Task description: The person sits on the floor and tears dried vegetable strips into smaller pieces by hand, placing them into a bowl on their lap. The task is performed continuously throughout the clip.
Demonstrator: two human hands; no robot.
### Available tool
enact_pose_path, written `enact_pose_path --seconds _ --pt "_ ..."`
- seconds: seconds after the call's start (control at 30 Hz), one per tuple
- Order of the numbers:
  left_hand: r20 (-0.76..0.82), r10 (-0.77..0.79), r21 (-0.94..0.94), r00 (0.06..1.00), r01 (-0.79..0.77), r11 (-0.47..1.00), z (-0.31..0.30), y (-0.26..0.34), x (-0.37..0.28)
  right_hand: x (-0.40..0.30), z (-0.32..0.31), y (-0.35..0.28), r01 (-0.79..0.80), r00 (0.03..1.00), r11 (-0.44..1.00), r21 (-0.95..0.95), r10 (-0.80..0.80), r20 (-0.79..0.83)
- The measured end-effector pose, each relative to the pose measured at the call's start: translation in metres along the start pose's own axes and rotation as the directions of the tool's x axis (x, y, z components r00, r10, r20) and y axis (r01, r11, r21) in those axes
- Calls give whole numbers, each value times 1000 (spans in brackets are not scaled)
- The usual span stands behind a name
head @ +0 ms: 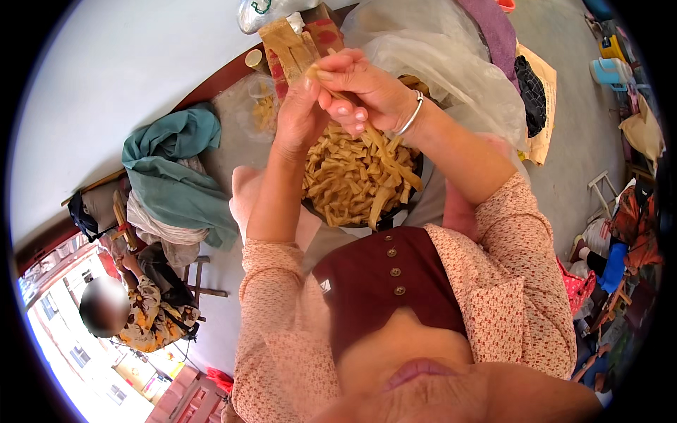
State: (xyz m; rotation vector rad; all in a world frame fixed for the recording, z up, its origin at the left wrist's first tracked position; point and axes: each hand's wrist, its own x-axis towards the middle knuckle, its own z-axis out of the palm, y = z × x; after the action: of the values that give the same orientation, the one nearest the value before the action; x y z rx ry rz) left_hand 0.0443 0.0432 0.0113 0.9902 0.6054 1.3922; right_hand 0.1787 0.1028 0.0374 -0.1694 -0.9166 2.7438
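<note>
My left hand [302, 110] and my right hand [367, 87] meet above a heap of short tan strips [354, 174], perhaps a dried vegetable. Between the thumbs and fingertips of both hands is pinched a thin tan strip [341, 95], partly hidden by the fingers. Longer strips [391, 158] trail below my right hand onto the heap. A silver bangle [411, 113] circles my right wrist. The heap sits in a round, dark-rimmed container [391, 215] close before my lap.
Past my hands are flat brown pieces [285, 45] on a red-patterned box and translucent plastic sheeting [423, 58]. Teal cloth [174, 153] drapes at left, near a bag of pale strips [263, 111]. A seated person [153, 312] is lower left; other people sit at far right.
</note>
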Motion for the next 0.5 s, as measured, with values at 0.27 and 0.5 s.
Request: enact_pose_path --seconds 0.27,0.5 --pt "-445 42 -296 895 -191 936 -16 37 -5 15 1 15 -194 951 902 -385 77 -299" --pt "-559 404 352 724 -234 906 -39 47 -18 9 -14 12 -142 975 963 -230 95 -202"
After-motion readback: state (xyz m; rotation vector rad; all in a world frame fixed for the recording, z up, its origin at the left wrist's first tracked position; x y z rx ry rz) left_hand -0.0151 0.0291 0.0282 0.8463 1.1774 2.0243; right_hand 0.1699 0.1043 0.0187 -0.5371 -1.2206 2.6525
